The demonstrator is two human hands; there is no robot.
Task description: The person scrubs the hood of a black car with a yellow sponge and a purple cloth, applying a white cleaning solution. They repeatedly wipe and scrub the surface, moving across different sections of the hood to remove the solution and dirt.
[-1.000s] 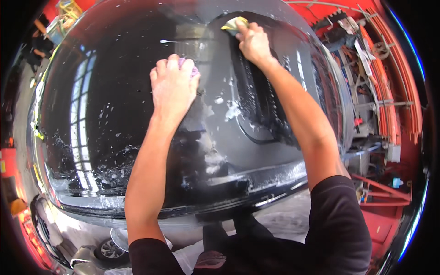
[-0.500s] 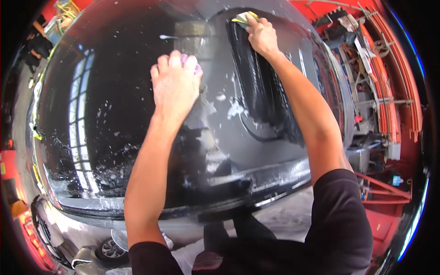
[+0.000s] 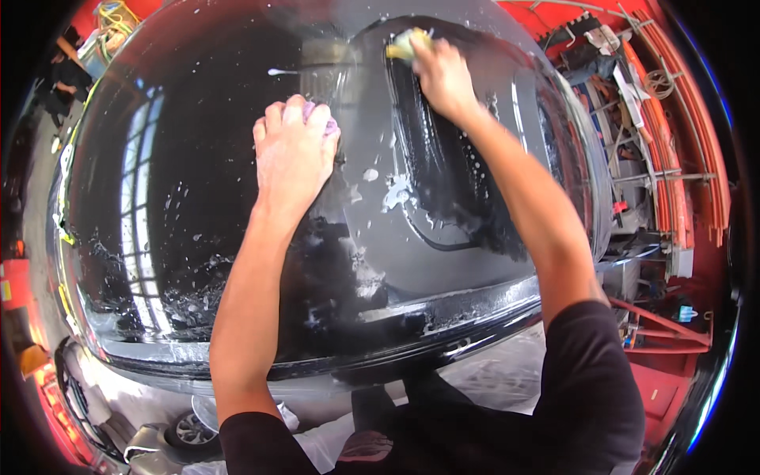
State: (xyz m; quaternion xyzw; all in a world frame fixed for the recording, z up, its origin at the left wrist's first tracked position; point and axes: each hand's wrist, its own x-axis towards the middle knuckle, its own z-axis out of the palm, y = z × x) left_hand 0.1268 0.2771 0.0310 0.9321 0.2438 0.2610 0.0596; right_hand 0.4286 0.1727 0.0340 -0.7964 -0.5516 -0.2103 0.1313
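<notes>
Under both of my hands spreads a broad, glossy black car panel [image 3: 214,182], wet and streaked with whitish suds. My left hand [image 3: 291,150] presses near its middle, fingers curled over a crumpled purple cloth [image 3: 331,127], most of which the hand covers. Farther out and to the right, my right hand [image 3: 445,77] is closed on a yellow and pale sanding pad [image 3: 408,46] held against the panel. Dark wiped streaks run from the pad back toward me. Around them the surface looks duller and greyer. The pad is slightly blurred.
Orange-red racking [image 3: 669,150] with long parts and tools lines the right side. At the lower left lies a car wheel [image 3: 194,431] beside other car parts. Clear plastic sheeting [image 3: 507,376] hangs below the panel's near edge. Another person [image 3: 67,79] stands at the far left.
My right hand and the pad have shifted slightly left and toward me. My left hand has slid a little left and nearer with the cloth.
</notes>
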